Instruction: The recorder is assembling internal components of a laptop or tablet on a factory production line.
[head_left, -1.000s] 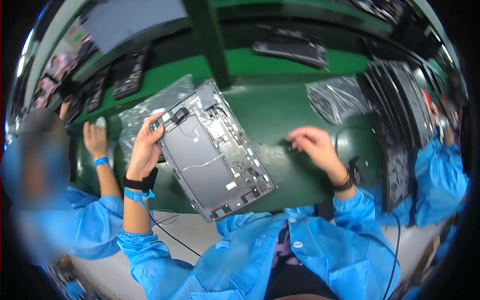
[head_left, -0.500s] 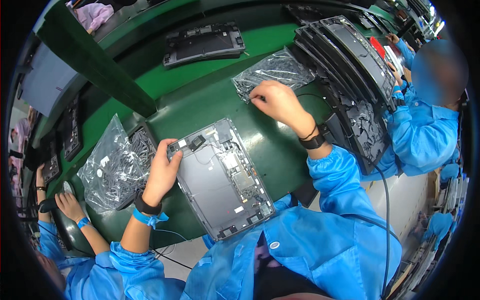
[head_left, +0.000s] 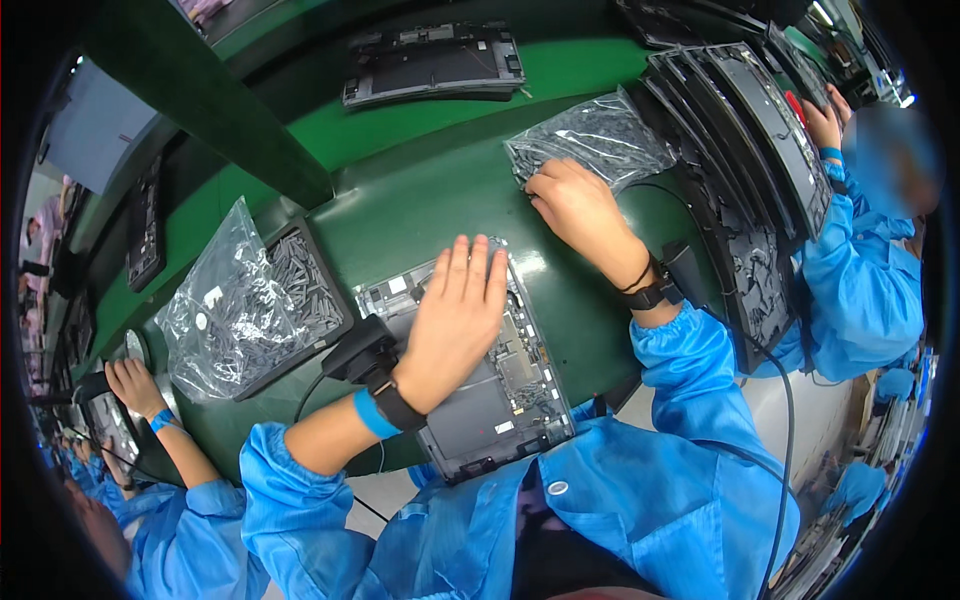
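An open tablet housing (head_left: 460, 430), dark grey with circuit parts along its right side, lies in front of me with its lower end against my jacket. Across its upper part my left hand (head_left: 458, 325) is laid flat, fingers stretched out and hiding the parts beneath. My right hand (head_left: 580, 205) is at the near edge of a clear plastic bag (head_left: 610, 140) full of small dark grey pieces. Its fingers are curled together; whatever they may pinch is hidden. Wristbands with dark clips sit on both wrists.
To the left stands a black tray (head_left: 340, 318) of small grey strips, partly under another clear bag (head_left: 215, 320). Stacked housings (head_left: 770, 130) rise at the right above a bin of grey scraps (head_left: 755, 275). More housings (head_left: 435, 65) lie at the back. Co-workers sit on both sides.
My left hand has moved from the housing's upper left corner to lie flat across its top. My right hand remains by the bag, fingers still curled. The view has shifted slightly.
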